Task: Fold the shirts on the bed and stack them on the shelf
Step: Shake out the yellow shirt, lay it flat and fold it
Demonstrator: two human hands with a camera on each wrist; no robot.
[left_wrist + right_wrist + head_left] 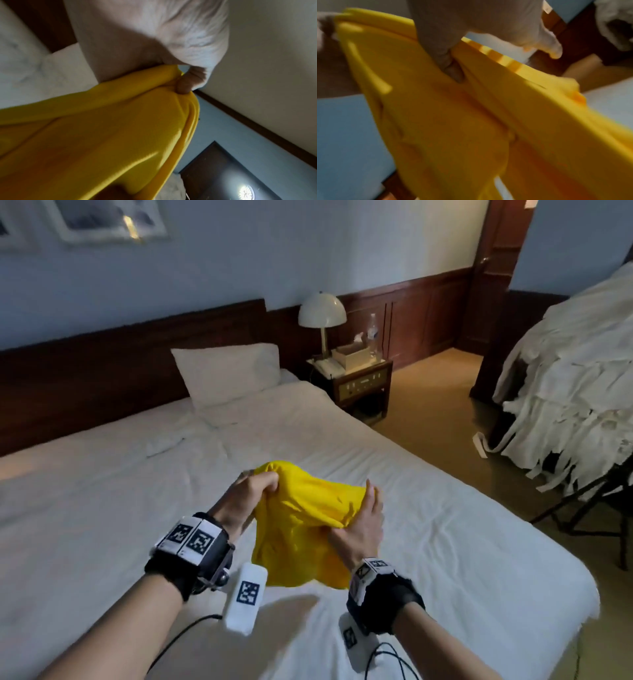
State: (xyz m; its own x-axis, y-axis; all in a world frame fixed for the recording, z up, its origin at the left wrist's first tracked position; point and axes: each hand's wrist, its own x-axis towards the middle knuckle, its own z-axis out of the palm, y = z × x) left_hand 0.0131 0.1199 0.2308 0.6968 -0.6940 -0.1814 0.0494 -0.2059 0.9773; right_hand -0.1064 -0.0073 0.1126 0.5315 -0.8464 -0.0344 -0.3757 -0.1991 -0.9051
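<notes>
Shirt (301, 518) was gripped, bunched, above the bed (102, 508) by left hand (245, 499) and right hand (359, 529); spreading flat seemed needed before folding.

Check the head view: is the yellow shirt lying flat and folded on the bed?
No, the yellow shirt hangs bunched above the bed, gripped by the left hand and right hand.

The shirt (301, 522) is plain bright yellow, with no print or pattern showing. The bed (102, 508) is dressed in white sheets, and its pillow (229, 374) is white too. The headboard (102, 378) is dark brown wood, matching the wall panelling (421, 316). The wall (274, 251) above is pale blue-grey. The lamp (322, 309) has a cream shade. Black wristbands (191, 556) carry white tags with black square codes. The floor (438, 412) is tan
</notes>
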